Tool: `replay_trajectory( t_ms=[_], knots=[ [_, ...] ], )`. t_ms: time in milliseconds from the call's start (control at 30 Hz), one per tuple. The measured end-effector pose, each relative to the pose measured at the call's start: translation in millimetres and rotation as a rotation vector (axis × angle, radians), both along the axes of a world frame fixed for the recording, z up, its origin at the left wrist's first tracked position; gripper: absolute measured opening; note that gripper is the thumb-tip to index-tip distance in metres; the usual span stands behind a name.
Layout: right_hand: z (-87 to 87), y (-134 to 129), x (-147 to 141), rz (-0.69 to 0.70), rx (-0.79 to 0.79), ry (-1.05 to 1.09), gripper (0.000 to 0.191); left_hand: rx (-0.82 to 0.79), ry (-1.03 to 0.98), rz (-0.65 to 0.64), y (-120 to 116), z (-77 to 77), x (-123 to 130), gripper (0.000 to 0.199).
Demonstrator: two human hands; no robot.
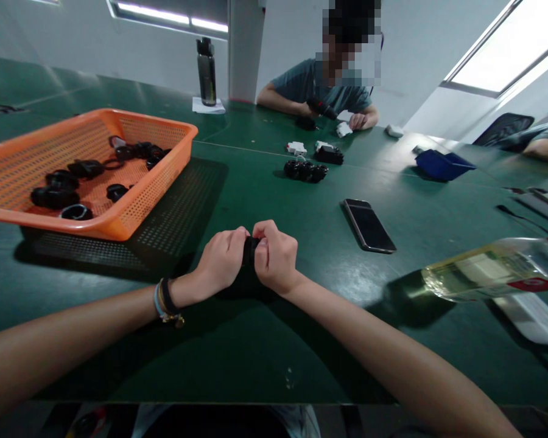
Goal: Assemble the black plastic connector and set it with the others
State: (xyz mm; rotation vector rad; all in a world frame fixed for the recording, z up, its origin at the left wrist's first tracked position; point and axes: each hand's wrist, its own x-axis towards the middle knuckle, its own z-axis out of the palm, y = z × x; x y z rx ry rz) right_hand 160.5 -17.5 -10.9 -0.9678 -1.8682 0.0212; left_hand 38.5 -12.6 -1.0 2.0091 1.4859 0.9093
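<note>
A small black part is held between my two hands above the green table; most of it is hidden by my fingers, so its kind does not show. My left hand is closed around its left side. From the right, my right hand grips it with curled fingers. Left of my hands stands an orange plastic basket with several black round parts inside. Farther out, a row of black round parts lies on the table.
A phone and a large bottle of yellow liquid lie to the right. Beyond are a blue bin, white pieces and a dark drinking bottle. A person across the table holds a dark tool.
</note>
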Motion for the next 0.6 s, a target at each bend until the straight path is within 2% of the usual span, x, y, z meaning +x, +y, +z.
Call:
replay_trajectory(
  t_ms=[433,600],
  knots=[
    [2.4,-8.0,-11.9,-0.059,-0.202,0.164,0.012,0.112,-0.041,-0.036,-6.1,-0.6,-2.9,0.038],
    [3.9,-10.1,-15.3,-0.093,-0.301,0.271,0.012,0.274,0.085,-0.067,-8.1,4.4,-4.1,0.037]
  ],
)
